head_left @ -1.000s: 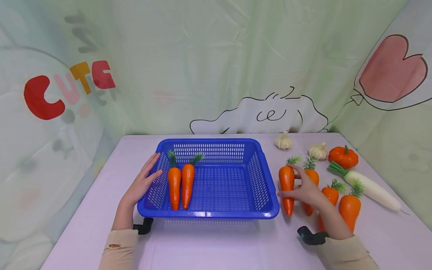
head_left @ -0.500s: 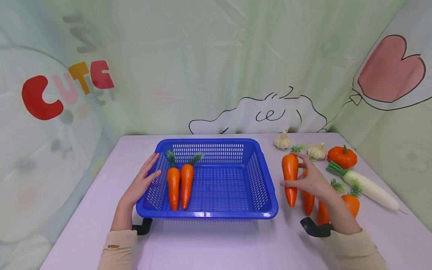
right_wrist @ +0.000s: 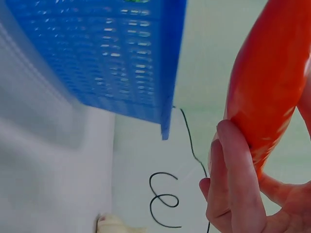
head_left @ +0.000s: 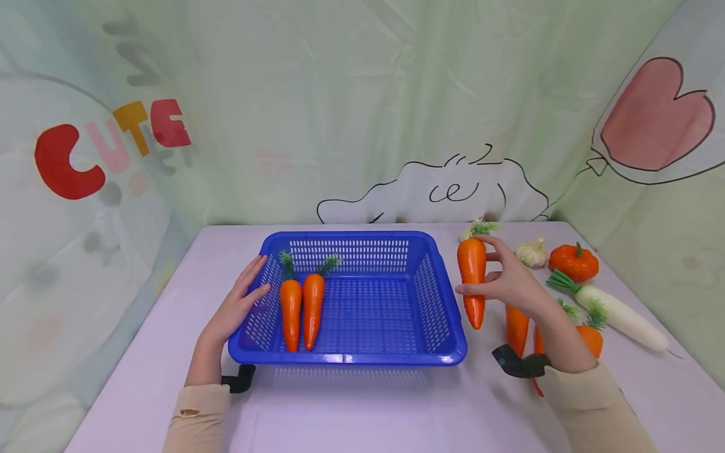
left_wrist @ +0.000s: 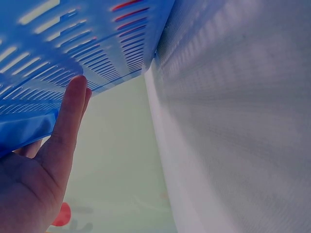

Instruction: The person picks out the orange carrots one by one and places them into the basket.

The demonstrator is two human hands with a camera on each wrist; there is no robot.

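My right hand (head_left: 504, 277) pinches an orange carrot (head_left: 472, 267) with a green leafy top, fingers on its upper part and thumb lower down. The carrot is held up just right of the blue perforated basket (head_left: 351, 359); in the right wrist view the carrot (right_wrist: 272, 73) stands apart from the basket wall (right_wrist: 121, 63). My left hand (head_left: 232, 311) rests at the basket's left rim with fingers straight, and in the left wrist view a fingertip (left_wrist: 75, 87) touches the slotted outer wall. Inside the basket, on its left side, lie two carrots (head_left: 291, 314) (head_left: 313, 308) side by side.
On the right lie more carrots (head_left: 517, 330), partly hidden by my right arm, and a white radish (head_left: 623, 318). Behind them are a small orange pumpkin (head_left: 574, 263) and a garlic bulb (head_left: 531, 253). Another garlic bulb (head_left: 466, 234) is mostly covered by the held carrot.
My right hand has lifted the carrot off the table, away from the other carrots, and brought it up and left towards the basket. The left hand and basket have stayed put.
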